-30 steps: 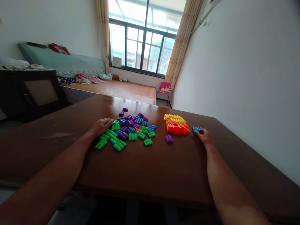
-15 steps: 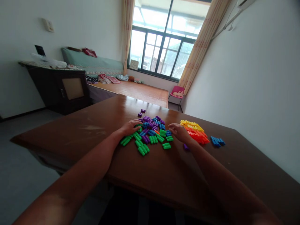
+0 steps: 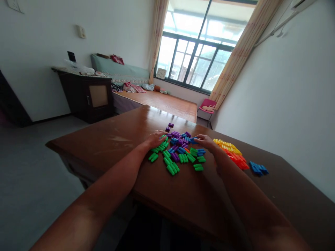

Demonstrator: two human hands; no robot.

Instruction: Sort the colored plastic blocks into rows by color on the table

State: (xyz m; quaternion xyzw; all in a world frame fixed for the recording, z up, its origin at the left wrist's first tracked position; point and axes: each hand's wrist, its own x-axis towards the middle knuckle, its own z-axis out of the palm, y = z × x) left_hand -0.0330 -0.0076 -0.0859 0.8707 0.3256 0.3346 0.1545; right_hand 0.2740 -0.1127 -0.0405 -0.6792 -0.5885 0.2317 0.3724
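Observation:
A loose pile of small ridged plastic pieces in green, purple and blue lies on the brown table (image 3: 117, 143). At its left edge my left hand (image 3: 156, 139) rests with fingers stretched out, beside green pieces (image 3: 157, 149) and purple pieces (image 3: 175, 134). My right hand (image 3: 205, 141) is at the pile's right side, thumb and fingers closed on a blue plastic piece (image 3: 193, 140). Under that hand lie more blue pieces (image 3: 201, 152) and green pieces (image 3: 193, 152). An orange piece (image 3: 187, 150) shows in the middle of the pile.
Right of my right forearm, yellow pieces (image 3: 227, 145) and orange pieces (image 3: 237, 159) lie in rows, with a small blue group (image 3: 258, 168) farther right. Two purple pieces (image 3: 169, 127) sit behind the pile. Beyond the table are a bed (image 3: 167, 101), a pink chair (image 3: 208, 104) and a dark cabinet (image 3: 86, 97).
My right hand has reached to the pile's upper right and closed on a blue piece. The left hand stays by the left edge. The whole view has shifted, moving the scene rightward.

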